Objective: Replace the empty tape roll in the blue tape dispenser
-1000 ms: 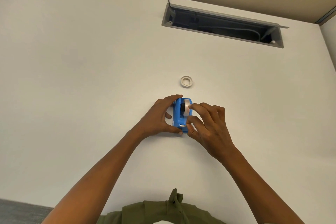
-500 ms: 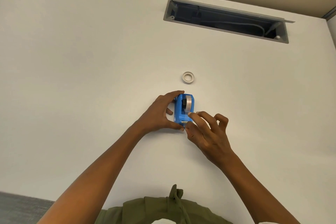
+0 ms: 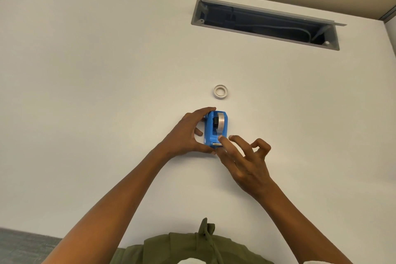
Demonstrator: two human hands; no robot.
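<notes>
The blue tape dispenser stands on the white table, with a roll of tape seated inside it. My left hand wraps around the dispenser's left side and near end. My right hand is just right of it, with the index fingertip pressed on the tape end at the metal cutter; the other fingers are spread and curled. An empty white tape core lies flat on the table a little beyond the dispenser.
A grey open cable tray with wires inside is recessed in the table at the back right. The table's near edge and a strip of grey floor are at the lower left. My green top fills the bottom centre.
My right hand slid from the top of the tape roll down to the cutter end, its fingers opening out. The left hand kept its hold on the dispenser.
</notes>
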